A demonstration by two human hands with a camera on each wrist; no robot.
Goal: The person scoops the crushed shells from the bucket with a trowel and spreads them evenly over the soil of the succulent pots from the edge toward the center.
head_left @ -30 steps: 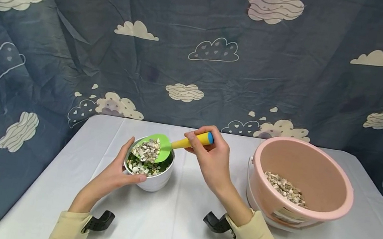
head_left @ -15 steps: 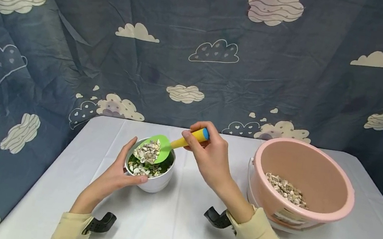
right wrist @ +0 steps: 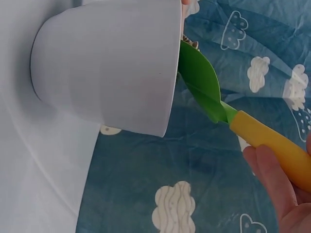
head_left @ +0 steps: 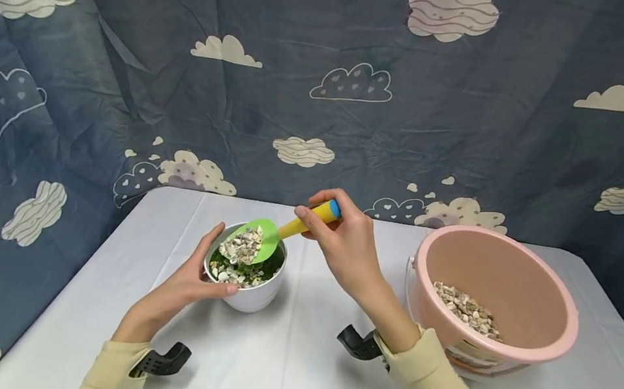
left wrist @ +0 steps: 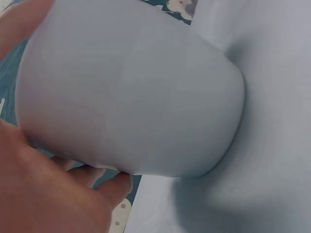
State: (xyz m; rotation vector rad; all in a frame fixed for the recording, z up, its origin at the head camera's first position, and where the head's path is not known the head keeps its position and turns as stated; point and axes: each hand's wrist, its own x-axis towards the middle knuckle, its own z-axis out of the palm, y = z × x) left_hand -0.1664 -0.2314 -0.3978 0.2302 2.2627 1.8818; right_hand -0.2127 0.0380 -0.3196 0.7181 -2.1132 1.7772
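Observation:
A white flowerpot (head_left: 252, 297) stands on the table, with pale pebbles and something dark green inside it. My left hand (head_left: 181, 292) holds the pot from the left, its thumb over the near side of the rim; in the left wrist view, fingers (left wrist: 116, 187) curl along the pot wall. Between thumb and fingers my right hand (head_left: 351, 246) grips the yellow handle of a small green trowel (head_left: 269, 241). Small stones (head_left: 241, 246) fill the trowel's blade, which slants down into the pot's mouth. In the right wrist view the trowel (right wrist: 201, 82) appears to lie against the pot's rim.
A pink bucket (head_left: 558, 319) stands at the right of the table, with more small stones (head_left: 468, 310) low inside. White cloth covers the table (head_left: 288, 375). Behind it hangs a dark blue curtain (head_left: 358, 23) with cloud prints.
My right hand has risen slightly and shifted a little left, tilting the trowel's handle more steeply. The stones still lie on the blade. The left hand and the pot have stayed nearly still.

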